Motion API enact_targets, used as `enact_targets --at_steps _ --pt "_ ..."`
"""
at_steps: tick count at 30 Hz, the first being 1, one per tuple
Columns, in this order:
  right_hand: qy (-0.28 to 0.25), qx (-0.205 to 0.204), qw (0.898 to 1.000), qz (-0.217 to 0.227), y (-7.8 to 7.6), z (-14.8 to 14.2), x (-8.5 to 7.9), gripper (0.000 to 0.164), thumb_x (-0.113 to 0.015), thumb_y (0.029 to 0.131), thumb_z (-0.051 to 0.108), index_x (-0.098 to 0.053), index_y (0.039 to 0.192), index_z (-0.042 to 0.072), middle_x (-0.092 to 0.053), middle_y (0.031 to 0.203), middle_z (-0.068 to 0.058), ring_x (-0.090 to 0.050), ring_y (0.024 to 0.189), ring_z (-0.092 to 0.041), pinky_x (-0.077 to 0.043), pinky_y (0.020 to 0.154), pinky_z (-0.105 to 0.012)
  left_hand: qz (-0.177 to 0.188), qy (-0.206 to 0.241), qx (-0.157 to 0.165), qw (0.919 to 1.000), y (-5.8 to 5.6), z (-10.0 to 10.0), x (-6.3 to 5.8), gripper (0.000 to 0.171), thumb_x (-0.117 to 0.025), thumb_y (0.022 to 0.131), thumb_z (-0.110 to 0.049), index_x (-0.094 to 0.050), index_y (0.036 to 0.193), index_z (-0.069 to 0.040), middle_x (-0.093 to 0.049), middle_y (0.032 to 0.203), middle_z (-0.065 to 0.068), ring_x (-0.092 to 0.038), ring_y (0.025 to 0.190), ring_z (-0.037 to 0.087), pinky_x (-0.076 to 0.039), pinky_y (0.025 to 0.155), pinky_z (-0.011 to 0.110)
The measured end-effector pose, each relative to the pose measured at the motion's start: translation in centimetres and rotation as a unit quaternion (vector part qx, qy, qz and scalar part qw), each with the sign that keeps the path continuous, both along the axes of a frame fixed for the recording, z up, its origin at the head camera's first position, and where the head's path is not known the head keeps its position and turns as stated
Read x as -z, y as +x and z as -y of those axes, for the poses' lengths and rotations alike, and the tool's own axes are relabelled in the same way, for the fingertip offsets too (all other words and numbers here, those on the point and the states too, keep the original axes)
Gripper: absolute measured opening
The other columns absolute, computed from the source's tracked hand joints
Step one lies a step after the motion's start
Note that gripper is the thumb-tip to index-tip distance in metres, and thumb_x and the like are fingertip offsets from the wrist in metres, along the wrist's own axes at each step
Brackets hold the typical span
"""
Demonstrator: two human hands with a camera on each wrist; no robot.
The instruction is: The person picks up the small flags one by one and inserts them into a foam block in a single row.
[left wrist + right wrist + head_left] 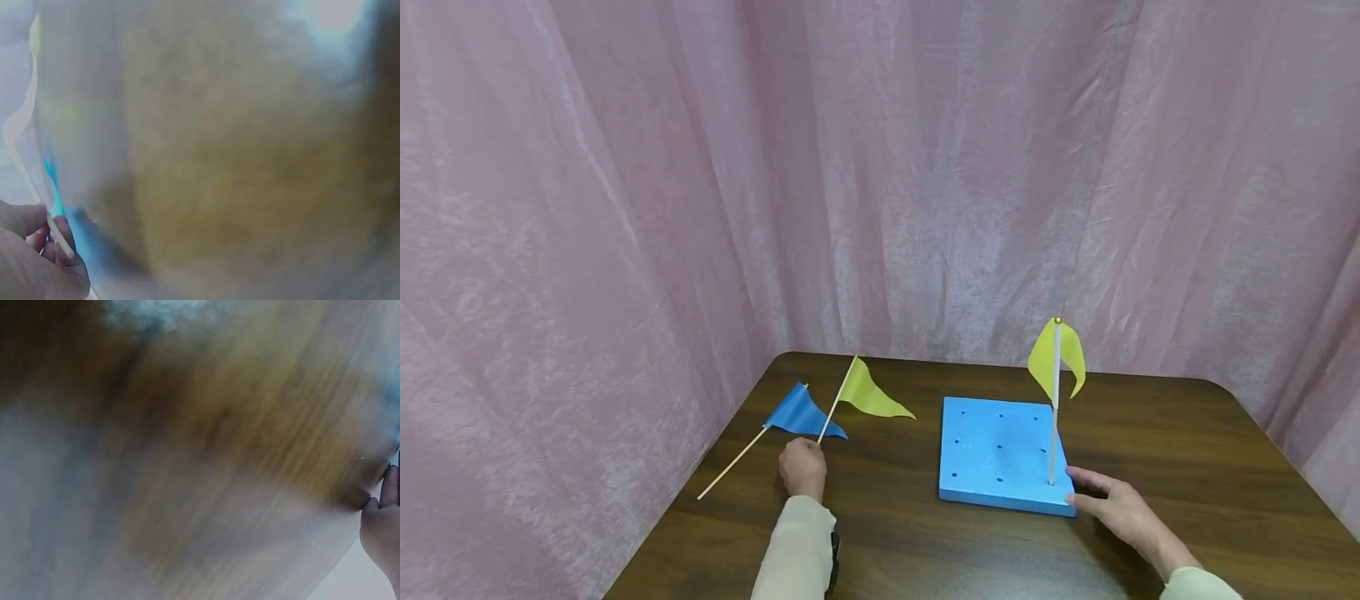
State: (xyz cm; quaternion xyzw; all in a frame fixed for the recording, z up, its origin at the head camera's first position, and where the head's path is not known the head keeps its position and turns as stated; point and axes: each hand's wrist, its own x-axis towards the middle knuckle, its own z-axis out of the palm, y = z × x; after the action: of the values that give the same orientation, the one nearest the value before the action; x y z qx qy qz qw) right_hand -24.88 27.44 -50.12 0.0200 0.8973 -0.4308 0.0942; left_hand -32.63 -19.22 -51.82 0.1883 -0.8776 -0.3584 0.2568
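Observation:
In the head view my left hand is over the left part of the table and grips the stick of a yellow pennant flag. The left wrist view shows thumb and fingers pinching that stick close to its lower end. A blue pegboard with several small holes lies flat on the right. Upright in its front right hole stands another yellow flag. Beside that corner, my right hand rests with relaxed fingers at the board's right edge.
A blue pennant flag on a wooden stick lies on the table's left side, just past my left hand. The dark wooden table has rounded far corners. Pink curtains hang behind it and along both sides.

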Motion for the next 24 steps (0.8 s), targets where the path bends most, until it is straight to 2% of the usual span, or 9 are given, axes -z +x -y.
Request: enact_targets --at_steps 6,13,20,24 --pt "-0.002 -0.001 1.000 -0.003 0.0 -0.1 -0.1 0.074 -0.068 0.091 0.048 -0.049 0.145 0.002 -0.041 0.148 -0.029 -0.030 0.135 -0.054 -0.030 0.100 -0.072 -0.033 0.021 0.032 0.9987 -1.0 -0.7 -1.7 0.009 -0.068 0.088 -0.002 -0.075 0.089 0.004 -0.072 0.087 0.020 -0.064 0.087 0.045 -0.050 0.078 0.055" --pt "-0.002 -0.002 1.000 -0.006 0.0 -0.1 0.0 0.073 -0.068 0.091 0.047 -0.048 0.146 0.003 -0.039 0.149 -0.030 -0.030 0.135 -0.054 -0.032 0.100 -0.070 -0.074 0.053 0.096 0.9912 -2.1 -2.8 -3.5 0.017 -0.069 0.088 0.003 -0.074 0.103 0.007 -0.072 0.095 0.022 -0.067 0.091 0.039 -0.052 0.082 0.051" --pt "-0.005 -0.005 1.000 -0.008 0.1 -0.1 0.0 0.072 -0.067 0.092 0.046 -0.048 0.146 0.003 -0.040 0.148 -0.030 -0.030 0.136 -0.054 -0.031 0.101 -0.070 -0.068 0.082 0.127 0.9862 -2.5 -5.1 -5.0 0.022 -0.063 0.091 0.005 -0.072 0.111 0.007 -0.070 0.101 0.023 -0.065 0.096 0.038 -0.053 0.083 0.050" --pt "-0.010 -0.005 1.000 -0.006 0.2 -0.1 0.0 0.071 -0.067 0.092 0.046 -0.048 0.145 0.003 -0.039 0.149 -0.030 -0.030 0.136 -0.054 -0.030 0.101 -0.071 -0.060 0.127 0.140 0.9801 -2.6 -6.5 -5.8 0.022 -0.061 0.092 0.005 -0.072 0.112 0.006 -0.070 0.100 0.021 -0.065 0.093 0.035 -0.053 0.081 0.048"
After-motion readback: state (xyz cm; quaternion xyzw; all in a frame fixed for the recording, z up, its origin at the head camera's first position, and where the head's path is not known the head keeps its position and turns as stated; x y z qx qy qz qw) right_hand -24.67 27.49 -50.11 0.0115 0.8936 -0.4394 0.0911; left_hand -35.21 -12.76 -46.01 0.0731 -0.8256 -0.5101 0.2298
